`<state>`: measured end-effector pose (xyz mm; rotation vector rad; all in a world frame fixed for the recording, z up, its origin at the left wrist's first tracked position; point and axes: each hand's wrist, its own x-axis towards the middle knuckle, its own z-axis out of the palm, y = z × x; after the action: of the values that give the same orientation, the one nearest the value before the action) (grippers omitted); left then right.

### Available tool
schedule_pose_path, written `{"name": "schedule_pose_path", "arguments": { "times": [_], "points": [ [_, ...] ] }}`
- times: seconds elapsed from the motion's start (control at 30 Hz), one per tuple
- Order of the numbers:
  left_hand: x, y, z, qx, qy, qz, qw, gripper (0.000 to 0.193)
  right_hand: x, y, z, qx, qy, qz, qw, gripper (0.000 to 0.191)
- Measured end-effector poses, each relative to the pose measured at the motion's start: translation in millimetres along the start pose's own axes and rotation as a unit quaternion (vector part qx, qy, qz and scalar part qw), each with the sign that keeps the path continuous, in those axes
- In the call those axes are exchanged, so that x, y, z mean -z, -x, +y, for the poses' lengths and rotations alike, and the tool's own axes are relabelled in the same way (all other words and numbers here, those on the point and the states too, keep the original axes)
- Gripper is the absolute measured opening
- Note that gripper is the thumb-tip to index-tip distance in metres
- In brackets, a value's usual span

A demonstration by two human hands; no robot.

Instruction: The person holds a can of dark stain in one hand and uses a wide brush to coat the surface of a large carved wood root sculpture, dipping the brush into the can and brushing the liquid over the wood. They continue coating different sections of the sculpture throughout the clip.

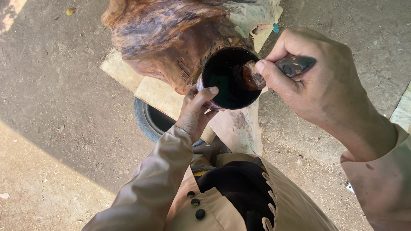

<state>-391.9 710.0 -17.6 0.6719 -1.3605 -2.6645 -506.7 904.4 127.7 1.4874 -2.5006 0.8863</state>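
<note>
While my left hand (196, 112) grips the near side of the round tin (229, 79), its thumb lies over the rim and its fingers curl around the wall beneath, closed firmly on the can. That tin sits raised in front of me, just below the middle of the view, its inside black with a dark, glossy liquid that shows a faint green sheen. My right hand (319, 81) comes in from the right, pinched tight around the dark, stained handle of a brush (274, 70); thumb and forefinger clamp it near the ferrule, and the other fingers fold around the shaft. Its brown, wet bristles reach over the far right rim and into the mouth of the tin, though I cannot tell whether they touch the liquid.

Behind the tin stands a large slab of carved wood (171, 36), reddish brown and shiny over most of its surface, pale and bare at its upper right corner. It rests on flat pale boards (158, 94), and under those, 1 dark tyre (147, 119) shows its curved edge. Around all of it lies dusty concrete ground (64, 107), part shaded, part sunlit at the lower left. Both my beige sleeves (154, 188) show below, along with a beige buttoned garment over my lap.
</note>
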Motion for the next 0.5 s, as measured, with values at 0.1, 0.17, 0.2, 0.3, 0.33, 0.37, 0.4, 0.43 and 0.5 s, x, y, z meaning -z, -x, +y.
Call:
{"name": "schedule_pose_path", "arguments": {
  "times": [0.1,0.17,0.2,0.3,0.33,0.37,0.4,0.43,0.5],
  "points": [
    [-2,-4,1,-0.001,0.002,0.004,1.0,0.076,4,-10,-5,0.043,0.011,0.009,0.999,0.019],
    [-4,-5,1,0.004,0.012,0.016,1.0,0.076,6,-16,-9,0.061,0.019,0.017,0.998,0.018],
    [-4,-6,1,0.005,0.015,0.021,1.0,0.076,7,-19,-10,0.063,0.036,0.021,0.997,0.019],
    [-5,-6,3,0.003,0.013,0.029,0.999,0.077,9,-24,-9,0.064,0.031,0.02,0.997,0.019],
    [-4,-6,4,0.001,0.012,0.031,0.999,0.078,10,-24,-8,0.064,0.019,0.018,0.998,0.019],
    [-3,-5,5,-0.002,0.014,0.023,1.0,0.079,10,-23,-6,0.056,0.024,0.013,0.998,0.019],
    [-2,-5,6,-0.006,0.017,0.016,1.0,0.08,10,-22,-3,0.047,0.029,0.008,0.998,0.018],
    [-1,-4,7,-0.009,0.02,0.008,1.0,0.081,9,-20,0,0.038,0.034,0.003,0.999,0.018],
    [2,-3,8,-0.014,0.015,0.012,1.0,0.083,7,-14,7,-0.058,-0.082,0.022,0.995,0.019]
  ]
}}
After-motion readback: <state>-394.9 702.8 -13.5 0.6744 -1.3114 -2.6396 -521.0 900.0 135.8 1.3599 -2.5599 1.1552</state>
